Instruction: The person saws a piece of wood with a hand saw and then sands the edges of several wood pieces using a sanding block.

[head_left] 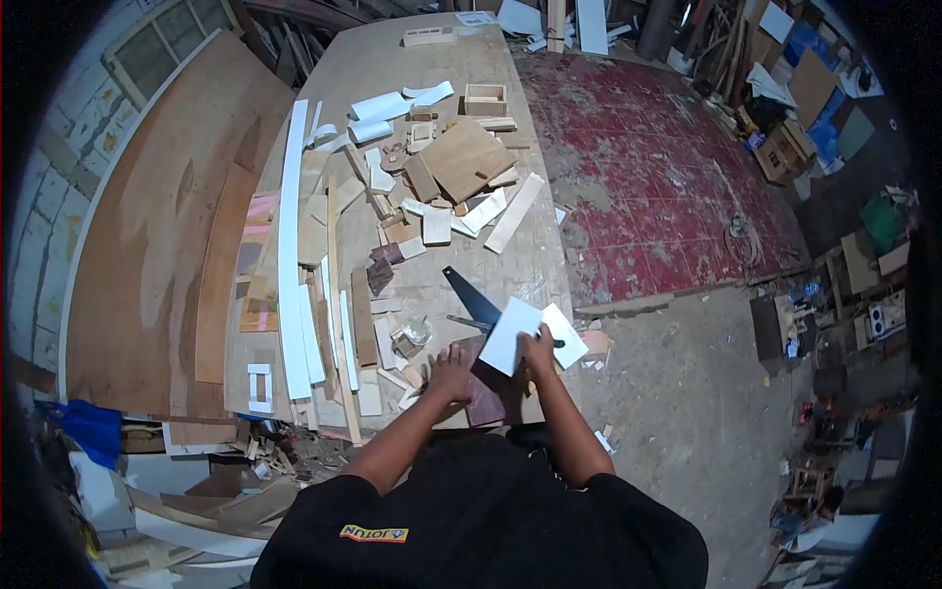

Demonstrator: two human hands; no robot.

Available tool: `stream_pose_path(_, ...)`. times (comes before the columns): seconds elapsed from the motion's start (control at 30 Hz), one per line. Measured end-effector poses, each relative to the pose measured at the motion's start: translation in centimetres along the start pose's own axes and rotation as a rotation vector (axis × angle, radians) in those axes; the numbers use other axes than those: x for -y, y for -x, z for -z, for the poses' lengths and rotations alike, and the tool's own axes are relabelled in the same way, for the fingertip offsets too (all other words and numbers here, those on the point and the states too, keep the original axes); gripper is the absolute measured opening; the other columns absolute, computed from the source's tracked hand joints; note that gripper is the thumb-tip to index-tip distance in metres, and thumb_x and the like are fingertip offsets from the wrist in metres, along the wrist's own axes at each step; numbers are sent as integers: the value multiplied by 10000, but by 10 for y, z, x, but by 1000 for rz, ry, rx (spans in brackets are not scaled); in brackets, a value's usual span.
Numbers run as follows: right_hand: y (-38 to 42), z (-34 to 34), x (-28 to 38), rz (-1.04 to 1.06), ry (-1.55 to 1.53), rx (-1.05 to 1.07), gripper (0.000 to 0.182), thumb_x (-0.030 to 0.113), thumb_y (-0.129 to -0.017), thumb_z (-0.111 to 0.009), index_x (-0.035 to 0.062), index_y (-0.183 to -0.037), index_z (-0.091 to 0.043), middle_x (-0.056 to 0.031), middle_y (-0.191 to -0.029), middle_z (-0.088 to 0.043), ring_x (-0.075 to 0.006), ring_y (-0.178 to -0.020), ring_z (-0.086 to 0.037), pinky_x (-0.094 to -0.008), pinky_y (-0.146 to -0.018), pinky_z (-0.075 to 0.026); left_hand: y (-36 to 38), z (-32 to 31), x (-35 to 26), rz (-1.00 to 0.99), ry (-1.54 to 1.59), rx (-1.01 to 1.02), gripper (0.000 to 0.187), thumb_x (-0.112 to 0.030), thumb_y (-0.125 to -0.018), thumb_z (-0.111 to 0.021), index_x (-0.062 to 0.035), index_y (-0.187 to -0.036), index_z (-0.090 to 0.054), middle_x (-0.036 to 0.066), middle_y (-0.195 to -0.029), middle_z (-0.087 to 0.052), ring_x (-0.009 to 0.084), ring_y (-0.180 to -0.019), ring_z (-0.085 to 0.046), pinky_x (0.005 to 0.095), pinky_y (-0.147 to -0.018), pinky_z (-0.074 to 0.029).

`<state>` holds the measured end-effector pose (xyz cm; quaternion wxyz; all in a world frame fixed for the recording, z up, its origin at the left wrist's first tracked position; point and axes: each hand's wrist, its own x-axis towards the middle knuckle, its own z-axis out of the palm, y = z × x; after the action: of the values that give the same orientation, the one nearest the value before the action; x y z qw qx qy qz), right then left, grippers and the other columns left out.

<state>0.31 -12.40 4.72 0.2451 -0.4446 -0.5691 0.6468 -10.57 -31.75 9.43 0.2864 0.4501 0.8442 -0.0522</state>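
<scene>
My right hand (pixel 538 355) grips a white rectangular panel (pixel 509 334) by its right edge, thumb on the top face. Below and to the right of it lies a second white piece (pixel 569 329), partly covered. A handsaw (pixel 469 293) with a black blade sticks out from behind the panel; most of its handle is hidden. My left hand (pixel 451 374) rests with fingers apart at the left edge of a dark reddish-brown board (pixel 487 393) near the table's front edge.
Wood offcuts and white strips crowd the worktable (pixel 545 226). A plywood panel (pixel 461 159) lies on the pile, near a small wooden box (pixel 486 99). Long white boards (pixel 291 245) run along the left. A large wooden sheet (pixel 157 226) leans at far left.
</scene>
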Motion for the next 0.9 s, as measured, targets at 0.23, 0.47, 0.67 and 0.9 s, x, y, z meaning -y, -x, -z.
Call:
stream_pose_path(0.23,-24,104,30,-400,-263,166,377,6,-839,-615,25,-1207,-531,-84,-946,-626,-203,-780,-628,-345,-704,-545,-36,12,-49,-63,678,-267,554,-322,-860,-681,34,-1270,-572,251,-1232,-619,377,-1146,-600,410,-969,-480)
stream_pose_path(0.47,-63,98,37,-429,-128,474,334,28,-863,-630,37,-1186,-545,-49,-895,-600,-157,-789,-614,-329,-648,-540,-35,23,-108,32,1396,-149,338,-182,-911,-644,12,-1188,-640,57,-955,-704,96,-812,-622,263,-706,-488)
stream_pose_path(0.67,-119,113,33,-146,311,450,323,135,-875,-674,17,-1149,-551,-82,-937,-642,-189,-818,-627,-334,-679,-535,-34,1,-91,274,1278,-500,296,-141,-918,-633,26,-1162,-646,100,-995,-721,153,-906,-672,278,-774,-511)
stream_pose_path(0.9,-146,163,-3,191,789,273,648,206,-689,-852,-3,-1202,-517,-189,-1058,-655,-300,-968,-644,-380,-838,-525,-28,-19,-77,498,1591,-499,416,-198,-961,-584,-26,-1333,-514,109,-1153,-664,197,-974,-633,379,-787,-529)
